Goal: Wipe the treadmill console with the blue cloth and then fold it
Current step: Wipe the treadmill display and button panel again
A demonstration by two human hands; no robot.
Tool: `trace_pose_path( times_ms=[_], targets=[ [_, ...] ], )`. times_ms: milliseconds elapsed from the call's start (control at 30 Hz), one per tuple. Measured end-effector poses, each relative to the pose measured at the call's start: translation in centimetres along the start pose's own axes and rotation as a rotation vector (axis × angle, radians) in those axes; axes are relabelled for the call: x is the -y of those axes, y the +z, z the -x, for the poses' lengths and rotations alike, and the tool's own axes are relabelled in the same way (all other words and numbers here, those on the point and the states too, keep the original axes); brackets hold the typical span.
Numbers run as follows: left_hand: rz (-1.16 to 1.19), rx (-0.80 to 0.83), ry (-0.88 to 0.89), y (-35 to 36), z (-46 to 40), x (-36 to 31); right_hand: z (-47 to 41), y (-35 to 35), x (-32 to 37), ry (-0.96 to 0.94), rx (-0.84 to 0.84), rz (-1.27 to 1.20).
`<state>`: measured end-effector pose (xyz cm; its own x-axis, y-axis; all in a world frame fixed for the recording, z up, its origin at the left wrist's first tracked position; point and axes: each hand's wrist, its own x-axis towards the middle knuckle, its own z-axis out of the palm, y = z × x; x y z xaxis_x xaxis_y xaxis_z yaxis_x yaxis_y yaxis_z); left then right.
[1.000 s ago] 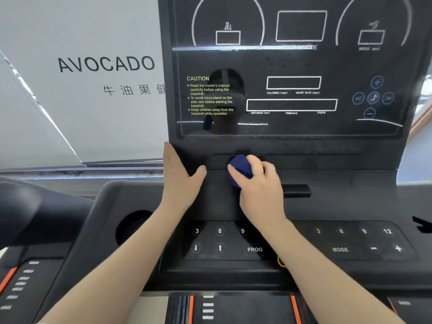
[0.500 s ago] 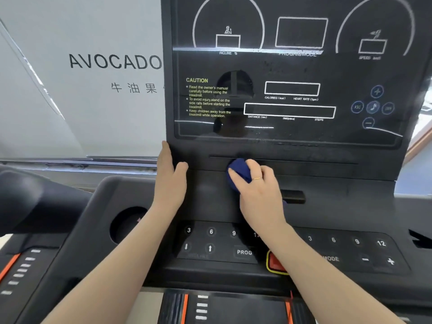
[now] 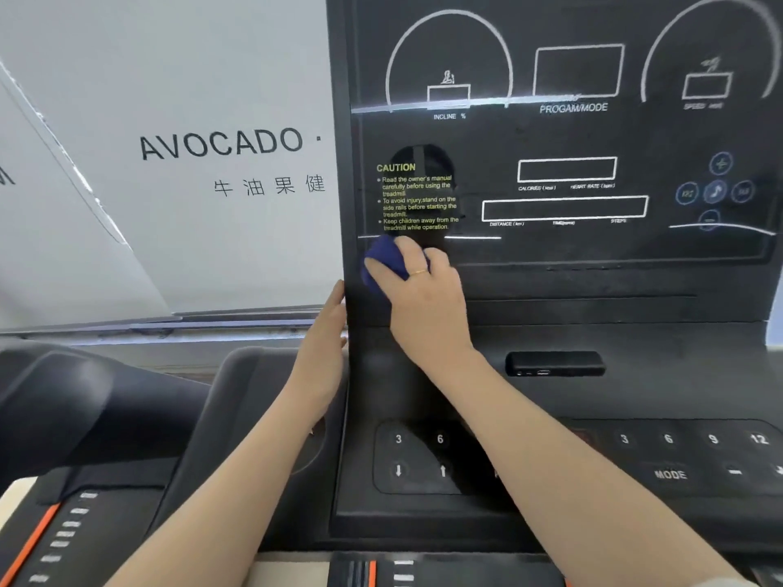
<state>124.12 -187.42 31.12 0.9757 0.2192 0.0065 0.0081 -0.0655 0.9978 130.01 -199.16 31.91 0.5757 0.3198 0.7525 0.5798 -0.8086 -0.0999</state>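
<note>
The right hand (image 3: 423, 298) has carried the bunched blue cloth (image 3: 383, 262) up-left onto the console (image 3: 551, 256) (below the CAUTION text (image 3: 417, 197)); the left hand (image 3: 324, 345), fingers straight, now rests along the console's edge.

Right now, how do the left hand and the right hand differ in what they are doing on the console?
The right hand grips the bunched blue cloth against the console face below the CAUTION text; the left hand holds nothing. The right hand's fingers curl round the cloth; the left hand's lie straight along the console's left edge. The right hand wears a gold ring; none shows on the left. Both touch the console.
</note>
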Motion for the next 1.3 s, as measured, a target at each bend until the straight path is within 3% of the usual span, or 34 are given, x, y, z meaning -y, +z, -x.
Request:
trace_pose_path(
  times_ms=[200, 333, 400, 500, 633, 767, 867, 1000, 1100, 1167, 1300],
  targets=[
    [-0.134, -0.005, 0.032, 0.1, -0.6, 1.3, 2.1, -3.9, -8.4, 0.277, -0.161, 0.191],
    [-0.219, -0.087, 0.096, 1.3, 0.3, 1.4, 3.0, -3.9, -8.9, 0.416, -0.212, 0.123],
    [-0.236, -0.113, 0.133, 1.9, 0.3, 1.7, 2.8, -2.5, -6.7, 0.34, -0.201, 0.109],
    [-0.243, -0.128, 0.142, 2.4, 0.1, 1.8, 3.1, 0.0, -3.9, 0.042, -0.076, 0.101],
    [-0.265, -0.123, 0.153, 2.5, 0.0, 1.5, 3.0, -0.3, -5.5, -0.171, 0.013, 0.105],
    [-0.372, -0.157, 0.159, 3.1, 0.2, 1.4, 4.4, -2.9, -10.2, -0.139, -0.003, 0.165],
    [-0.612, -0.205, 0.316, 4.6, 0.8, 1.7, 6.2, -5.5, -14.5, -0.03, -0.028, 0.19],
    [-0.879, -0.088, 0.478, 7.7, 1.8, 1.7, 7.7, -8.8, -18.9, 0.188, -0.03, 0.194],
    [-1.028, -0.037, 0.507, 9.7, 2.2, 2.0, 7.3, -8.4, -17.5, 0.275, -0.029, 0.199],
    [-1.135, -0.041, 0.484, 10.4, 2.2, 2.3, 6.6, -7.2, -15.4, 0.193, 0.0, 0.186],
    [-1.206, -0.06, 0.436, 11.0, 2.2, 2.1, 5.4, -5.0, -11.7, -0.17, 0.115, 0.163]
  ],
)
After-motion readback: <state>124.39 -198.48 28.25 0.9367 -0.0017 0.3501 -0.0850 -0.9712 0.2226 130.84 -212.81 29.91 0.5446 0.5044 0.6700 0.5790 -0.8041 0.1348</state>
